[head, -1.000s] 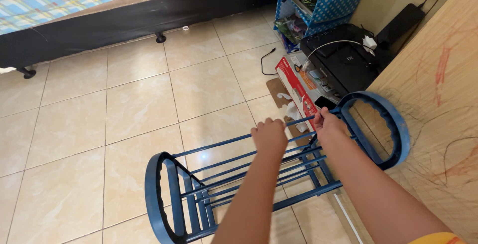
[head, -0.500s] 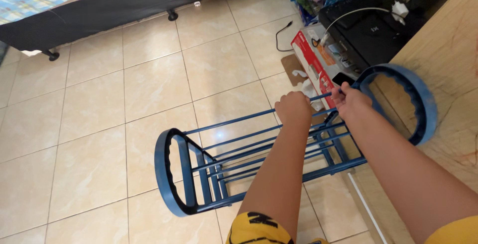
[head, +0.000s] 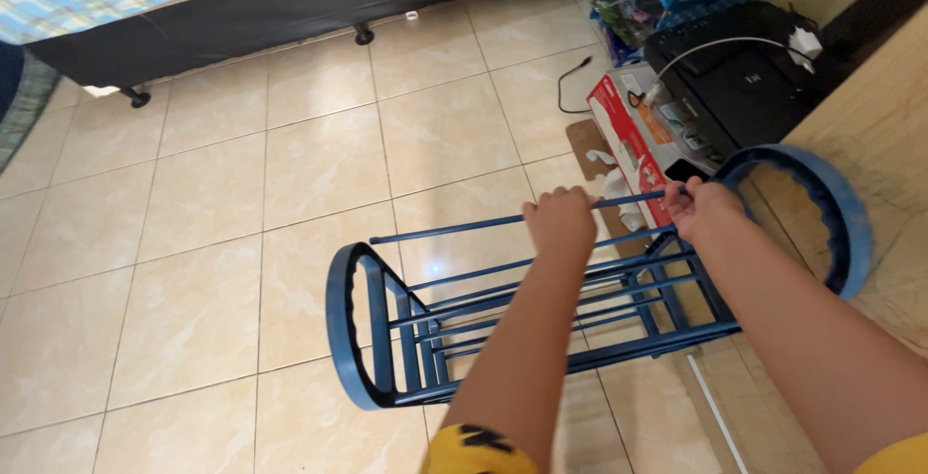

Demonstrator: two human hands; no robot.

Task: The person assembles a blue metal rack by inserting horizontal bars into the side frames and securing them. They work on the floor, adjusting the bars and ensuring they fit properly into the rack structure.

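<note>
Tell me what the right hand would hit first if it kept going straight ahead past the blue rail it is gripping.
Probably the red and white box on the floor, just beyond the right hand and the blue rack. The black printer lies further on. Depth is hard to judge from this one view.

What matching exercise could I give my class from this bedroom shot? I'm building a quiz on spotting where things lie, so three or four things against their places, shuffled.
Things:
1. blue rack
2. black printer
3. red and white box
4. bed frame

Places:
A. top of the picture, on dark legs
B. on the floor between the printer and the open tiles
C. top right, with a white cable over it
D. under both hands, left hand and right hand gripping one top rod

Pairs: 1-D, 2-C, 3-B, 4-A
</note>
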